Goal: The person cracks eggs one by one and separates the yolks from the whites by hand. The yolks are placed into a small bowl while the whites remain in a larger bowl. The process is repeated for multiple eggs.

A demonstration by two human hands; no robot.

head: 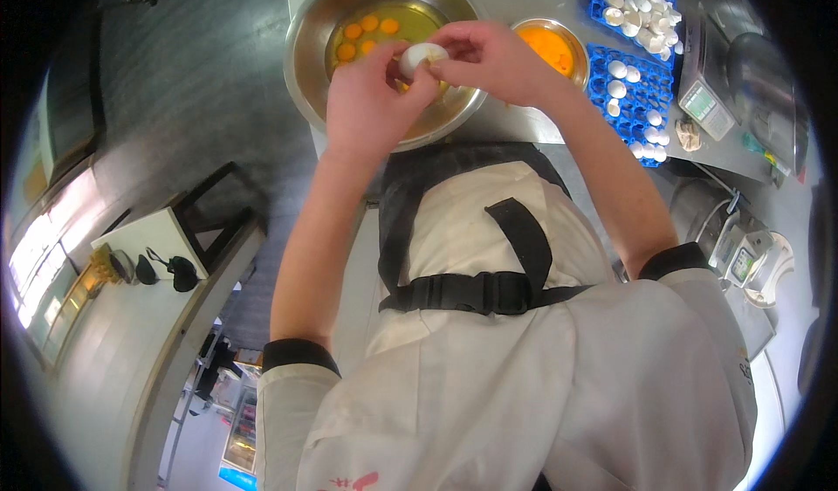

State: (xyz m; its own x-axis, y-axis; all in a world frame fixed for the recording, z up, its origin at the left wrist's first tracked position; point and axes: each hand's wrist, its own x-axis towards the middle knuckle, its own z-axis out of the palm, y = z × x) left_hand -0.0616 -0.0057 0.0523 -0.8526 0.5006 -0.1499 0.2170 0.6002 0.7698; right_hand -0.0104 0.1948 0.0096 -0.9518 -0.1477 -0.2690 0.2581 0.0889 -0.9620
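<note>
Between my left hand (376,98) and my right hand (488,59) is a white egg (419,57) with a cracked shell, gripped by the fingers of both. They hold it above a large steel bowl (304,72), where several whole yolks (370,23) float in clear egg white. Part of the bowl's contents is hidden behind my hands. Just right of my right hand stands a smaller metal bowl (550,46) of orange yolk. Farther right, a blue egg tray (632,108) carries several white eggs (617,89), with a broken shell (613,108) among them.
A second blue tray (597,0) bears a heap of empty eggshells (645,16). Beside the trays on the steel table (517,121) are a digital scale (707,108) and a crumpled brown item (688,135). Another scale (743,262) sits lower right. A white-topped counter (111,334) runs along the left.
</note>
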